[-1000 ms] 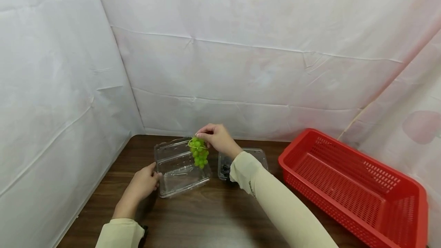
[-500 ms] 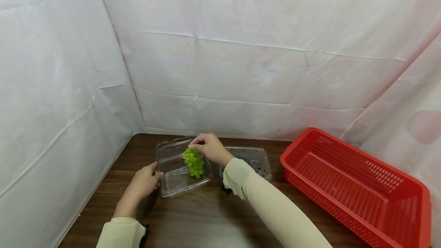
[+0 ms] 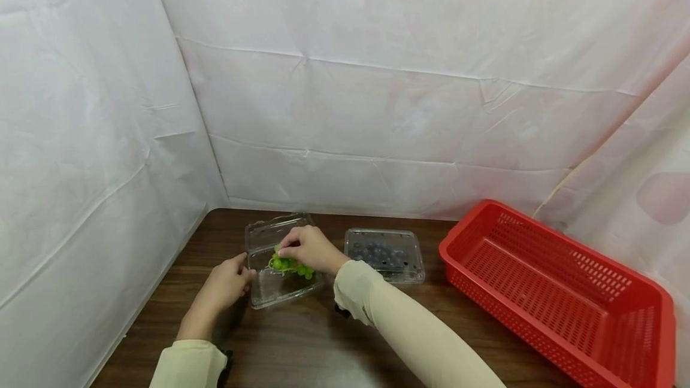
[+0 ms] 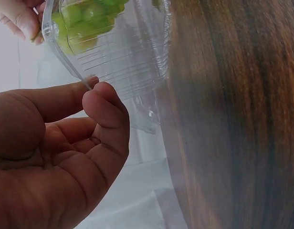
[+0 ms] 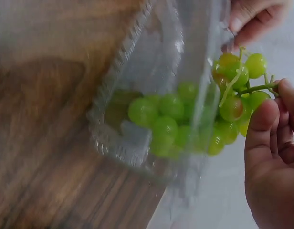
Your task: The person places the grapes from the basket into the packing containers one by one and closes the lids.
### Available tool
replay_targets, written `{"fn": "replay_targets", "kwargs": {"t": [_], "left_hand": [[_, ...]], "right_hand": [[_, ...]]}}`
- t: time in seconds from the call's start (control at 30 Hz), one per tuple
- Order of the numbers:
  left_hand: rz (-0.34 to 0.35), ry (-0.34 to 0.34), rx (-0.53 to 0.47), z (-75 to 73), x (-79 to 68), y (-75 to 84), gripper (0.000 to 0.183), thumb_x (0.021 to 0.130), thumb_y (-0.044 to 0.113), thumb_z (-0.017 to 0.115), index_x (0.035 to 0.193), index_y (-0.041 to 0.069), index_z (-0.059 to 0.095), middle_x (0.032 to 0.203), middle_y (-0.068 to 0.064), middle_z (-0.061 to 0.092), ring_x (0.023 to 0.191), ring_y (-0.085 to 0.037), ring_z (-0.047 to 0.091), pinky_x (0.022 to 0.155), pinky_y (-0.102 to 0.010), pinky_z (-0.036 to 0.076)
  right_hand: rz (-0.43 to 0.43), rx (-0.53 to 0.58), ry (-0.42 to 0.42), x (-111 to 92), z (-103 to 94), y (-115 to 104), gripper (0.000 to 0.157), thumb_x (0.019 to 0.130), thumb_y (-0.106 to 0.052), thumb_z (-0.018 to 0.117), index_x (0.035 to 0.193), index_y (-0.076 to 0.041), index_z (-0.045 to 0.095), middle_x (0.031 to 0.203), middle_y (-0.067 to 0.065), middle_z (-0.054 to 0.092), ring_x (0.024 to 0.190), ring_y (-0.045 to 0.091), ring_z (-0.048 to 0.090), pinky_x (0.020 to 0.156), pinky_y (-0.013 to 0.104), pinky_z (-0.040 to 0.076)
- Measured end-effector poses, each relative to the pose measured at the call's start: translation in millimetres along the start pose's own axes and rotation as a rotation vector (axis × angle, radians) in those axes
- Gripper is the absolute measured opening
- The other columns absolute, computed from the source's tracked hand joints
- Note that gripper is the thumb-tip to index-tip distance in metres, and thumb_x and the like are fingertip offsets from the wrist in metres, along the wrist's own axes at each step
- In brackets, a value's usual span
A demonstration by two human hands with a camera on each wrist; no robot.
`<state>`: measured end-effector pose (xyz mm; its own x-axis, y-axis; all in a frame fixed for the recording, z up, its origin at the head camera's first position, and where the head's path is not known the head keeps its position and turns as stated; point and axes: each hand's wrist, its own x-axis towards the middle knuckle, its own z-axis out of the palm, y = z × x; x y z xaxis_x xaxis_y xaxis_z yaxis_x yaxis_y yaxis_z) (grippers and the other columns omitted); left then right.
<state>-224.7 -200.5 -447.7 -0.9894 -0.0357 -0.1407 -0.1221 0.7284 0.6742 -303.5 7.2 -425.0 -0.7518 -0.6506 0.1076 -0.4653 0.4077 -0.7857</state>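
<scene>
An open-lidded clear plastic clamshell box (image 3: 265,290) lies at the table's left. My left hand (image 3: 223,285) pinches its near-left rim between thumb and finger, as the left wrist view (image 4: 66,157) shows close up. From the right, my right hand (image 3: 312,249) reaches over the box and pinches the stem of a bunch of green grapes (image 3: 293,267). In the right wrist view, the lower grapes (image 5: 168,114) are inside the box, while the stem end stands above its rim.
A second clear plastic box (image 3: 384,256) holding several dark round fruits sits right of the grapes, its lid down. Farther right stands a red perforated basket (image 3: 523,295). White sheeting (image 3: 334,106) walls the dark wooden table (image 3: 302,346) at back and sides.
My right hand has moved left and down with the grapes, from above the box into it; the bunch now lies more sideways. My left hand has stayed at the rim.
</scene>
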Motion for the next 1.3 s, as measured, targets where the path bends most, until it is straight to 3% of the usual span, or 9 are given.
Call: {"fn": "replay_targets", "kwargs": {"t": [0.13,0.47,0.67,0.83,0.97,1.03,1.13,1.23,1.3], "left_hand": [[-0.009,-0.006,0.0,-0.9,-0.4,-0.4,0.061,0.096,0.015,0.053,0.144,-0.009,0.025,0.076,-0.005,0.056,0.063,-0.016,0.054,0.055,-0.031,0.043],[-0.022,-0.038,0.008,-2.5,-2.4,-1.2,0.058,0.098,0.016,0.049,0.145,-0.007,0.024,0.077,-0.007,0.058,0.063,-0.017,0.053,0.056,-0.032,0.041],[-0.017,-0.03,0.006,-2.4,-1.3,-2.0,0.058,0.098,0.015,0.05,0.145,-0.007,0.025,0.077,-0.006,0.058,0.063,-0.017,0.053,0.056,-0.032,0.041],[-0.012,-0.03,-0.014,-2.0,-1.1,-3.7,0.058,0.098,0.015,0.049,0.145,-0.007,0.024,0.077,-0.007,0.058,0.062,-0.017,0.053,0.055,-0.032,0.041],[-0.019,-0.034,-0.02,-2.0,0.5,-4.2,0.057,0.098,0.019,0.049,0.145,-0.005,0.026,0.077,-0.009,0.058,0.061,-0.019,0.053,0.056,-0.033,0.041],[-0.019,-0.016,0.005,-2.1,1.8,-5.4,0.056,0.1,0.025,0.047,0.144,-0.005,0.03,0.085,-0.013,0.061,0.068,-0.023,0.057,0.06,-0.035,0.044],[-0.01,0.047,0.049,-1.0,5.7,-8.8,0.057,0.101,0.03,0.043,0.144,-0.005,0.03,0.107,-0.022,0.061,0.091,-0.036,0.061,0.072,-0.045,0.048],[0.01,0.121,0.046,1.4,10.9,-11.6,0.061,0.101,0.029,0.042,0.148,-0.003,0.019,0.128,-0.025,0.053,0.114,-0.043,0.051,0.087,-0.055,0.043],[0.01,0.148,-0.005,3.6,14.2,-13.0,0.063,0.101,0.025,0.043,0.15,0.001,0.013,0.133,-0.023,0.05,0.118,-0.041,0.049,0.091,-0.055,0.041]], "right_hand": [[-0.082,-0.156,-0.059,2,12.1,-3,0.012,0.089,-0.026,0.065,0.093,-0.02,0.074,0.086,-0.016,0.059,0.072,-0.001,0.056,0.062,0.017,0.046],[-0.2,-0.382,-0.278,-1,35.6,-8,0.007,0.087,-0.024,0.067,0.087,-0.021,0.074,0.081,-0.018,0.058,0.069,-0.008,0.053,0.062,0.009,0.044],[-0.232,-0.506,-0.332,-6,38.9,-18,0.007,0.088,-0.025,0.067,0.088,-0.024,0.074,0.081,-0.02,0.059,0.07,-0.011,0.052,0.064,0.007,0.042],[-0.246,-0.599,-0.317,-8,42.5,-20,0.008,0.088,-0.027,0.067,0.088,-0.028,0.074,0.082,-0.022,0.062,0.072,-0.011,0.053,0.069,0.008,0.043],[-0.273,-0.605,-0.312,-8,42.5,-16,0.011,0.09,-0.03,0.065,0.094,-0.028,0.075,0.086,-0.022,0.063,0.074,-0.011,0.054,0.07,0.009,0.044],[-0.284,-0.609,-0.264,-8,39.5,-14,0.014,0.092,-0.028,0.062,0.099,-0.026,0.074,0.089,-0.02,0.063,0.076,-0.009,0.054,0.07,0.009,0.044],[-0.24,-0.693,-0.056,-8,32.1,-9,0.018,0.094,-0.024,0.059,0.105,-0.022,0.072,0.094,-0.013,0.062,0.082,-0.001,0.056,0.077,0.016,0.046],[-0.065,-0.775,0.156,-8,22.3,-7,0.025,0.095,-0.021,0.052,0.115,-0.015,0.066,0.105,-0.003,0.062,0.095,0.011,0.056,0.087,0.026,0.046],[0.09,-0.671,0.201,-8,15.9,-5,0.032,0.097,-0.021,0.048,0.126,-0.01,0.059,0.117,0.004,0.058,0.106,0.019,0.052,0.091,0.031,0.045]]}}
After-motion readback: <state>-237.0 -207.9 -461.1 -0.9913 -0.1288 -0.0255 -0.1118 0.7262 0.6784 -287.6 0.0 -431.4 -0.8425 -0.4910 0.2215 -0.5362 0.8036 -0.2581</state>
